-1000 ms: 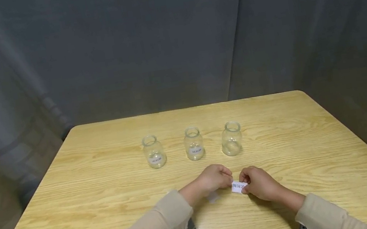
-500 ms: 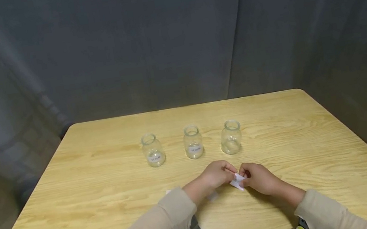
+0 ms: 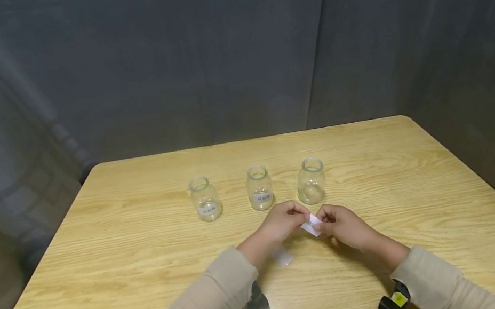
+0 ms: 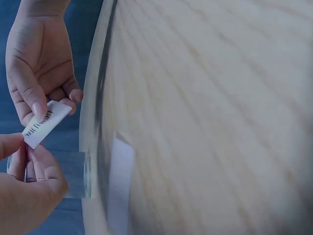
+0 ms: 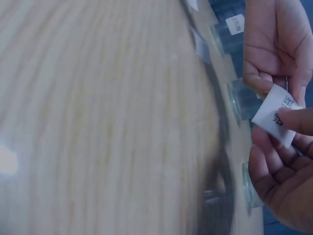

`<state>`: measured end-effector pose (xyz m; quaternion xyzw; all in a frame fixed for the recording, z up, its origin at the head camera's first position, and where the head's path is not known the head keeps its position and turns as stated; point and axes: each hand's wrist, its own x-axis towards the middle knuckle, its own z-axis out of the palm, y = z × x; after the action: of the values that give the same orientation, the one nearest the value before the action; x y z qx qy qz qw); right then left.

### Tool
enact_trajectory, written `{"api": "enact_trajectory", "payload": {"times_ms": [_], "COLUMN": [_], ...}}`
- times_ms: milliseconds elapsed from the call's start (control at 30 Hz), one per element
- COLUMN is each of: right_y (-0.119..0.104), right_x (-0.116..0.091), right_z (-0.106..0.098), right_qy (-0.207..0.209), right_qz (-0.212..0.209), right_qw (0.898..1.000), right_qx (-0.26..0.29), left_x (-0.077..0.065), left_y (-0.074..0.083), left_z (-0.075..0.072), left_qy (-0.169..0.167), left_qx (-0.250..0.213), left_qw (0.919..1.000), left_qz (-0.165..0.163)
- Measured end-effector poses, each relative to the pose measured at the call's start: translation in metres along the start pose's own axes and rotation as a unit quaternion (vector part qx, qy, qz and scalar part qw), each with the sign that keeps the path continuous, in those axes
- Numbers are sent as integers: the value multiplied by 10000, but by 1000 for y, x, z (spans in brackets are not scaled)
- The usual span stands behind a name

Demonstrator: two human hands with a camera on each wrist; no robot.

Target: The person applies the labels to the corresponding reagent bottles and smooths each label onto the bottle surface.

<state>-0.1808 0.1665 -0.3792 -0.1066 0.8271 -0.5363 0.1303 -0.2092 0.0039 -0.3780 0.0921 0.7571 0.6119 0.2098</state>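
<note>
Both hands hold a small white label (image 3: pixel 311 225) with dark writing, just in front of the rightmost jar. At one edge the thumb and fingers of my left hand (image 3: pixel 283 223) pinch it. My right hand (image 3: pixel 350 229) grips the opposite side, its thumb lying over the printed face in the right wrist view. Behind them, three open glass jars stand in a row. White labels show on the left jar (image 3: pixel 206 200) and the middle jar (image 3: pixel 259 187); none is visible on the right jar (image 3: pixel 311 182).
A pale slip (image 3: pixel 284 258) lies on the wooden table (image 3: pixel 123 260) beside my left wrist. Dark wrist-worn devices hang below both sleeves. Grey curtains (image 3: pixel 194 65) rise behind the table's far edge.
Both hands have moved slightly forward toward the jars with the label. My left fingers have come onto its edge, and the label has turned from nearly level to slanted.
</note>
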Motion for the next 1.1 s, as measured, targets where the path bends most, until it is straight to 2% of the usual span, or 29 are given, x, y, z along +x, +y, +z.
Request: {"api": "enact_trajectory", "payload": {"times_ms": [200,333,467,633,900,1100], "right_y": [-3,-5,-7,-7,-9,-8], "right_x": [2,2,4,8,8,9], "right_z": [0,0,1,2,2,6], "right_qy": [-65,36,449,889,1226,1619], "right_qz": [-204,-177,-69,-117,-106,-4], "right_qw": [9986,9986,9981,9931,9864,9793], "right_qx": [492,502,425,750,1088,1216], "left_x": [2,-2,-3,2,2,1], "left_y": [1,6,6,-2,-5,-7], "left_z": [-2,-2,-1,0,1,2], "left_qy": [128,115,110,127,-14,-74], "left_qx": [-398,-453,-693,-1111,-671,-666], "left_qw": [9991,9989,9975,9937,9976,9976], "left_qz": [73,90,6,-63,-156,-197]}}
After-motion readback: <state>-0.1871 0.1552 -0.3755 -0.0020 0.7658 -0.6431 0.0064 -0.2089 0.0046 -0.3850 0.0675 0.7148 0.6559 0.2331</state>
